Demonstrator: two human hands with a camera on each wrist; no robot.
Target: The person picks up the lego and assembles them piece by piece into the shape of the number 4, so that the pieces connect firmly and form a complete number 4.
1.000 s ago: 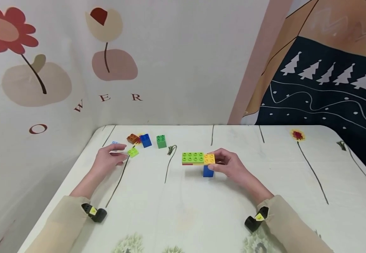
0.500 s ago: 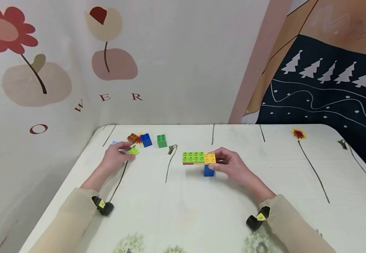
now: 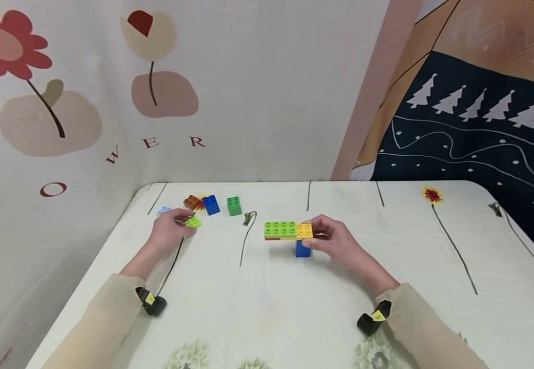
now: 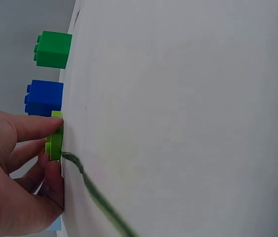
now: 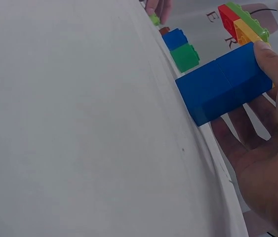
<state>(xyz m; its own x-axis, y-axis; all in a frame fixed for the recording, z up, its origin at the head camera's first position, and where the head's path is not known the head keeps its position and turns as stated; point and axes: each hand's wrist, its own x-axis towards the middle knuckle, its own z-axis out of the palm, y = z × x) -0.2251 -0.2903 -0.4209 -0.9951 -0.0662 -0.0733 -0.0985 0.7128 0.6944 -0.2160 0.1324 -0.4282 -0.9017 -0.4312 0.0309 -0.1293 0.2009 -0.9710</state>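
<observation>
At the table's left, my left hand [image 3: 171, 228] pinches a thin lime green toy brick [image 3: 193, 221] between thumb and fingers. In the left wrist view this lime brick stays low, close against the tablecloth, its studs facing the hand. Near the table's middle my right hand [image 3: 336, 237] grips the upper right end of a built piece. That piece has a column of two stacked blue bricks [image 5: 225, 81] standing on the cloth. Across its top sticks out an arm with a lime plate [image 3: 281, 229], a yellow brick [image 3: 305, 230] and a red brick [image 5: 228, 22] underneath.
Behind the left hand lie an orange-brown brick [image 3: 191, 202], a blue brick [image 3: 211, 205] and a green brick [image 3: 234, 206]. A light blue brick [image 3: 163, 210] is partly hidden by that hand. A printed cloth wall [image 3: 258, 102] rises at the table's back edge.
My left hand has moved right from beside the light blue brick and taken hold of the lime brick. My right hand has stayed on the built piece.
</observation>
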